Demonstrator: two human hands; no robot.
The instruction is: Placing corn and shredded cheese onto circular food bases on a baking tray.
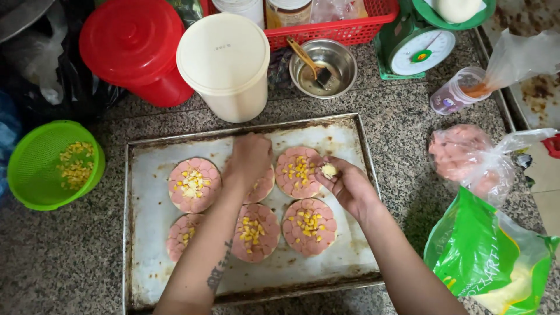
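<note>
A worn metal baking tray (146,233) holds several small round pizzas topped with pink sausage slices and corn (309,226). My left hand (249,158) rests fingers-down over the middle pizza of the back row, hiding most of it. My right hand (347,185) hovers at the right edge of the back-right pizza (296,171), fingers closed on a small clump of pale shredded cheese (329,170). The back-left pizza (194,184) carries corn and some cheese.
A green strainer with corn (55,165) sits left of the tray. Behind it stand a red bucket (137,46), a cream lidded tub (226,64), a steel bowl with a brush (324,67) and a green scale (411,49). A green cheese bag (487,256) and bagged sausage (464,154) lie right.
</note>
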